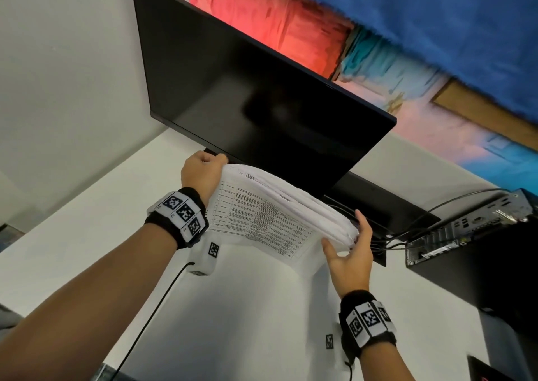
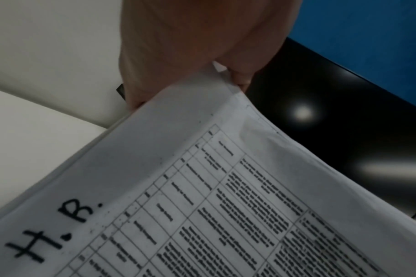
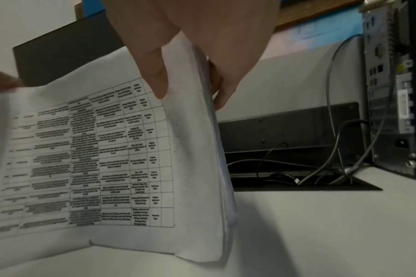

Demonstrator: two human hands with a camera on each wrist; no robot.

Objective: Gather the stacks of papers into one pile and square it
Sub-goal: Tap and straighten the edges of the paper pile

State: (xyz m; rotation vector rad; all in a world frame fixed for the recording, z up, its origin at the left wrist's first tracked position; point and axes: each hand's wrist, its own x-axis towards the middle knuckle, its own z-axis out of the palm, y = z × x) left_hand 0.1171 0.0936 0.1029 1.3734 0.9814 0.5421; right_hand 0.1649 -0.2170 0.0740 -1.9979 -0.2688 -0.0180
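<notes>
Both hands (image 1: 201,174) (image 1: 350,252) hold one paper pile (image 1: 262,214) upright on the desk (image 1: 262,308).

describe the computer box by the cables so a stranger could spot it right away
Start at the big dark monitor on the white desk. To its right, cables run from a black cable tray to the computer box. It is the only metal-backed case, its port panel facing the stack of papers.

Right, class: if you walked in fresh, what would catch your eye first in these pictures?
First, the pile of papers stood on its edge on the white desk, gripped at either end by the left hand and right hand. Behind it looms a dark monitor, with a bright red and blue picture on the wall beyond.
</notes>
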